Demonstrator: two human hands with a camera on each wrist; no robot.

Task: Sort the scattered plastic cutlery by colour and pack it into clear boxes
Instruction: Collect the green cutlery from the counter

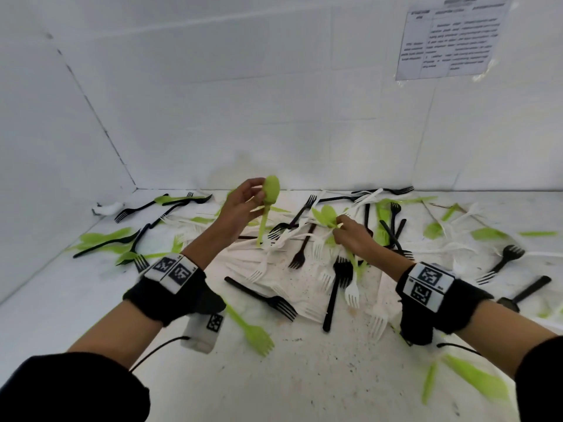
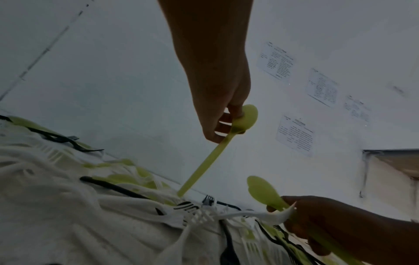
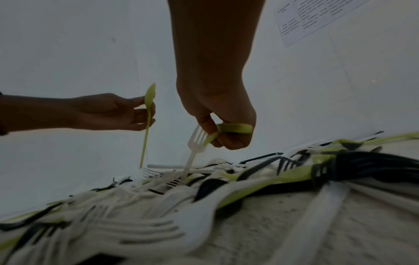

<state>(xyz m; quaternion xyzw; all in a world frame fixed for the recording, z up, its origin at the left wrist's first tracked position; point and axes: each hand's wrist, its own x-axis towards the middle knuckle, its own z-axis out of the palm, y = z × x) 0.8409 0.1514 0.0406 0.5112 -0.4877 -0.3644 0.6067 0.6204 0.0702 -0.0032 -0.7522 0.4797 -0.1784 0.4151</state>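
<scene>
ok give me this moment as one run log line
left hand: holds green spoon upright | right hand: pinches green spoons, white fork caught along | clear boxes: not in view | pile: mixed green, black, white

Head view bright, evenly lit, edges warped and smeared. Both wrist views dim, backlit, motion-blurred in the foreground.

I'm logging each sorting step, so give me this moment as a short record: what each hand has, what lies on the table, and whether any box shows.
left hand: holds a green spoon upright by its neck, bowl up
right hand: grips green spoons; a white fork is caught against its fingers
table: scattered green, white and black cutlery, mixed
boxes: none in view
wall: printed sheet
</scene>
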